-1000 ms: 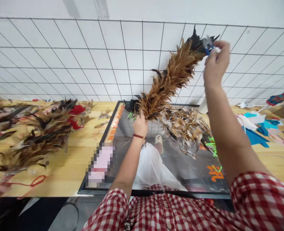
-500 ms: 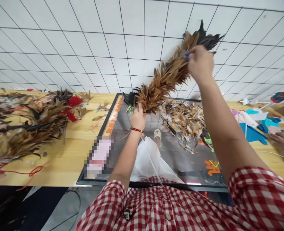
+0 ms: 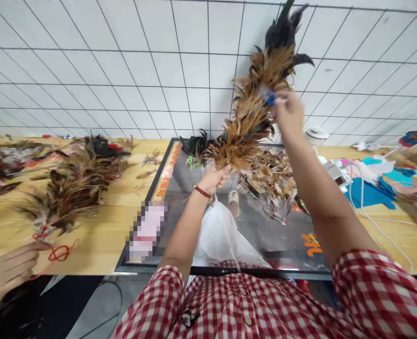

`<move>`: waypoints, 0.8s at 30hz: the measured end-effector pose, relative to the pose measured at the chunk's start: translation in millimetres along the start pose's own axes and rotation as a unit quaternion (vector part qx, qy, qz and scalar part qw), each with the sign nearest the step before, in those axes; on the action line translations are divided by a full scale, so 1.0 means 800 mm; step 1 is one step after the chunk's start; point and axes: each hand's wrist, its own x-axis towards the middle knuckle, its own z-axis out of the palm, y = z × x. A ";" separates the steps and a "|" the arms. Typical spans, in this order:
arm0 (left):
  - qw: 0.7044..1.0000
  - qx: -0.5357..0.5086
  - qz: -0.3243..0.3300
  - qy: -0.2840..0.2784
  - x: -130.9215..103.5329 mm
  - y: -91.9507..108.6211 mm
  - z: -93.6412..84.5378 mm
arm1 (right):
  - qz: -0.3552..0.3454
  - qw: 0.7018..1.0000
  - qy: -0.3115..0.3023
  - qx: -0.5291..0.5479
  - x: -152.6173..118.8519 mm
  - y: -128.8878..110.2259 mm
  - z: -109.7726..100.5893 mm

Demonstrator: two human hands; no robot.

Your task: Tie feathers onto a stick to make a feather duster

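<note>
A long feather duster (image 3: 243, 117), brown with black feathers at its far tip, slants up and right against the tiled wall. My left hand (image 3: 213, 180), a beaded bracelet at its wrist, is closed around the duster's lower end; the grip itself is partly hidden. Higher up, my right hand (image 3: 290, 113) pinches a small blue tool (image 3: 269, 98) against the feathers. Motion blurs that tool's pale end, so its kind is unclear. Beneath lies a heap of loose brown and white feathers (image 3: 273, 186) on a glossy black-framed panel (image 3: 265, 240).
At left, another person's hand (image 3: 15, 266) holds red cord (image 3: 59, 253) by a second feather bundle (image 3: 65, 197). Blue fabric pieces (image 3: 372, 193), a white cable (image 3: 388, 238) and a white device (image 3: 335, 172) lie at right. The tiled wall (image 3: 141, 70) stands close behind the table.
The duster has swung more upright, its black tip rising and shifting left. My right hand has moved left and slightly down with the blue tool. The neighbour's feather bundle has moved right.
</note>
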 end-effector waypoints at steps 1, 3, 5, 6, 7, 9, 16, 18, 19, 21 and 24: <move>1.000 -0.008 0.004 -0.004 -0.002 0.003 -0.001 | 0.032 0.997 0.062 0.032 0.021 -0.001 -0.023; 1.000 -0.022 0.017 -0.003 -0.005 0.008 -0.001 | 0.058 0.989 0.120 0.067 0.027 -0.002 -0.067; 0.999 -0.036 0.034 0.003 -0.009 0.014 -0.001 | 0.090 0.993 0.042 0.066 -0.013 0.001 -0.094; 0.998 -0.043 0.044 0.008 -0.011 0.018 -0.001 | 0.126 0.990 -0.015 0.060 -0.046 0.006 -0.099; 0.997 -0.051 0.052 0.012 -0.013 0.021 0.000 | 0.172 0.981 -0.071 0.055 -0.084 0.012 -0.098; 0.995 -0.069 0.064 0.021 -0.018 0.029 0.004 | 0.251 0.952 -0.163 0.068 -0.162 0.028 -0.079; 0.982 -0.147 0.090 0.073 -0.027 0.049 0.029 | 0.256 0.890 -0.368 -0.082 -0.295 0.062 0.023; 0.981 -0.152 0.099 0.070 -0.031 0.051 0.037 | 0.174 0.886 -0.387 -0.186 -0.291 0.059 0.032; 0.981 -0.153 0.100 0.070 -0.033 0.051 0.041 | 0.133 0.887 -0.386 -0.216 -0.288 0.055 0.034; 0.980 -0.157 0.098 0.073 -0.037 0.050 0.047 | 0.100 0.908 -0.361 -0.186 -0.286 0.040 0.034; 0.981 -0.155 0.095 0.075 -0.040 0.050 0.049 | 0.206 0.899 -0.375 0.095 -0.305 0.006 0.028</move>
